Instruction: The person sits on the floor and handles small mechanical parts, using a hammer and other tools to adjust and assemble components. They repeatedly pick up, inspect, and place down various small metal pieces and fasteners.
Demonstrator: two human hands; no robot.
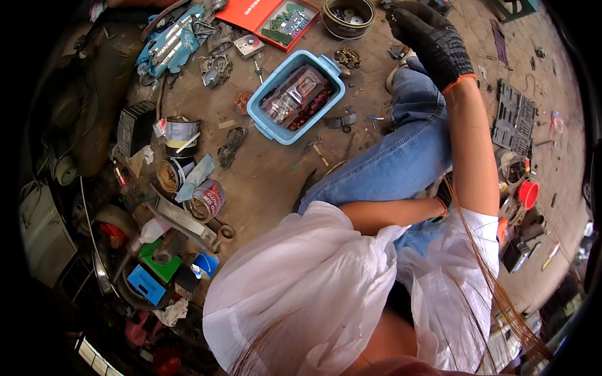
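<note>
Black-gloved, my right hand (435, 47) is near the round tin (349, 30) on the floor, my left hand (446, 192) is mostly hidden, and I cannot tell whether either grip holds anything.

right hand (433, 44): gloved black, cuff (459, 83) bright orange. left hand (446, 192): black too, orange edging. shirt (282, 282) plain white; jeans (382, 163) faded blue, patchy. round tin (348, 31) dark-sided, rim dull tan. basin (253, 113) light blue, bits (323, 103) inside dark red. box (241, 12) loud orange-red, boards (283, 24) in it green. small tub (528, 193) vivid red. tool case (514, 119) dark grey. floor (257, 194) dusty brown, blotched darker.
</note>
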